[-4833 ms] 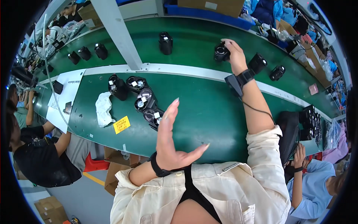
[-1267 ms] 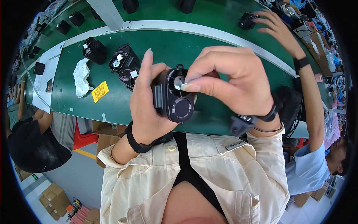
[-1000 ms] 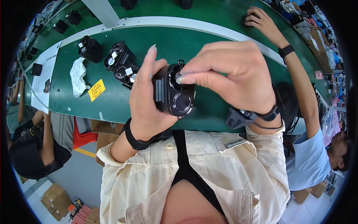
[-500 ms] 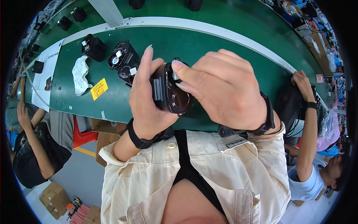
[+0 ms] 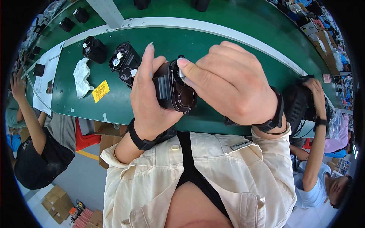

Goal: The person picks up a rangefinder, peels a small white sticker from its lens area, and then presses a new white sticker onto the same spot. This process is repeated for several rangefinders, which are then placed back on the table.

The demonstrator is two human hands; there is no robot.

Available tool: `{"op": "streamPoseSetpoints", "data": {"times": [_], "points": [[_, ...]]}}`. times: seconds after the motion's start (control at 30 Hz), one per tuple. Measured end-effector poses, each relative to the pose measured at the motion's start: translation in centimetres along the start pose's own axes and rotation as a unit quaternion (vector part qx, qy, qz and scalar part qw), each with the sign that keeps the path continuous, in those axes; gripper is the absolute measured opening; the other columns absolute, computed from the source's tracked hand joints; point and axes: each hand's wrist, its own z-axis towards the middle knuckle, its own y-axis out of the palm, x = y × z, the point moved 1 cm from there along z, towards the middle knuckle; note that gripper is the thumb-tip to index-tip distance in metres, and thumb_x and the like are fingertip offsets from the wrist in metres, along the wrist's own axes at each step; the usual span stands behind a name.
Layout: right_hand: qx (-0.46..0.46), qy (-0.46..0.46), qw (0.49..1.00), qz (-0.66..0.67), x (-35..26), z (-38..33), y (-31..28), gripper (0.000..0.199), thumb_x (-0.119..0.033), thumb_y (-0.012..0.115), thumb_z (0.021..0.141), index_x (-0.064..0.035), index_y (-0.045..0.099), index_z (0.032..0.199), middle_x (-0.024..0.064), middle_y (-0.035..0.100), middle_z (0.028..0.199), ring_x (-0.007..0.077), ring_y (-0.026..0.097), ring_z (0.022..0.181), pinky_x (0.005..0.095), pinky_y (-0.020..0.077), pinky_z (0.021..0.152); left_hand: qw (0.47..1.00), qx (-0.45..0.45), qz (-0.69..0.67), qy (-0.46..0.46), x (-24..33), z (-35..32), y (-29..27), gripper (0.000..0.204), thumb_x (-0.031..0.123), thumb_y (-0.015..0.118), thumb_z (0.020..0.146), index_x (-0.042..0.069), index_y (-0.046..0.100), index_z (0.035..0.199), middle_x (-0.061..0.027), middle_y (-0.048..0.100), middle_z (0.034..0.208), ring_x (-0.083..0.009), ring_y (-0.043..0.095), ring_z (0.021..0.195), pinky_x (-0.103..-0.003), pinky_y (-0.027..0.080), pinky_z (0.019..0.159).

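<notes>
A glossy black plastic device [image 5: 165, 90] with a round dark lens on its end face is held up over the table in front of me. My left hand [image 5: 146, 91] is wrapped round its left side, the index finger pointing up. Against the upper part of the face, my right hand [image 5: 232, 81] pinches a small pale tab [image 5: 181, 72] between thumb and fingers; the tab is mostly hidden. Just left of my left hand stand similar black devices [image 5: 129, 57] with round faces and small white tabs. Another black device [image 5: 95, 49] stands farther left.
Left on the green table [image 5: 118, 100] lie a crumpled white sheet [image 5: 81, 78] and a yellow note [image 5: 100, 91]. A white rail [image 5: 197, 24] crosses behind. People sit on both sides; a black mesh-covered object [image 5: 298, 100] is at the right.
My right hand has risen slightly, its pinched fingers shifting up along the device's face. The device tilts a little. The person at left has raised an arm; the one at right has moved a hand.
</notes>
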Motion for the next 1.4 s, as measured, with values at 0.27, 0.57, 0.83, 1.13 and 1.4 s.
{"op": "streamPoseSetpoints", "data": {"times": [0.27,0.57,0.83,1.13,1.4], "points": [[-0.061,0.056,0.996,-0.026,-1.3,0.2,-0.4,0.038,-0.003,0.074,0.065,0.0080,0.065,0.100,0.0078,0.058,0.073,0.0231,0.054,0.057,0.0324,0.0409,0.049,1.000,-0.006,-0.015,-0.021,0.4,0.1,0.2,0.097,0.012,0.083,0.059,-0.005,0.032,0.140,-0.0132,0.061,0.102,-0.0272,0.061,0.084,-0.034,0.049,0.075],[-0.017,0.205,0.946,0.252,-0.1,0.4,-1.5,0.041,-0.011,0.067,0.084,0.0027,0.060,0.122,0.0069,0.061,0.087,0.0147,0.059,0.074,0.0275,0.0459,0.065,0.999,0.029,-0.020,0.006,1.5,1.0,-0.5,0.095,0.010,0.083,0.062,-0.005,0.031,0.141,-0.0153,0.062,0.103,-0.0231,0.064,0.085,-0.031,0.051,0.076],[0.026,0.302,0.785,0.540,-0.6,0.0,2.4,0.037,-0.009,0.058,0.093,0.0010,0.056,0.128,0.0090,0.063,0.110,0.0168,0.059,0.104,0.0286,0.0435,0.094,0.997,0.013,-0.077,0.018,1.8,1.0,-0.2,0.094,0.009,0.083,0.064,-0.005,0.030,0.141,-0.0160,0.064,0.104,-0.0227,0.066,0.088,-0.030,0.052,0.078],[-0.006,0.398,0.604,0.690,-0.7,-0.2,2.4,0.039,-0.012,0.057,0.094,0.0022,0.052,0.131,0.0114,0.059,0.122,0.0176,0.055,0.113,0.0314,0.0430,0.098,0.996,0.016,-0.090,0.004,1.4,0.7,0.3,0.097,0.010,0.083,0.067,-0.006,0.024,0.143,-0.0165,0.064,0.107,-0.0223,0.066,0.091,-0.029,0.051,0.079],[0.037,0.387,0.494,0.777,-0.8,0.2,2.7,0.040,-0.019,0.052,0.097,0.0029,0.049,0.131,0.0138,0.054,0.129,0.0183,0.054,0.115,0.0320,0.0421,0.100,0.995,0.028,-0.091,0.008,1.7,1.4,0.2,0.102,0.009,0.083,0.066,-0.005,0.022,0.145,-0.0194,0.063,0.108,-0.0233,0.065,0.093,-0.030,0.051,0.080]]}}
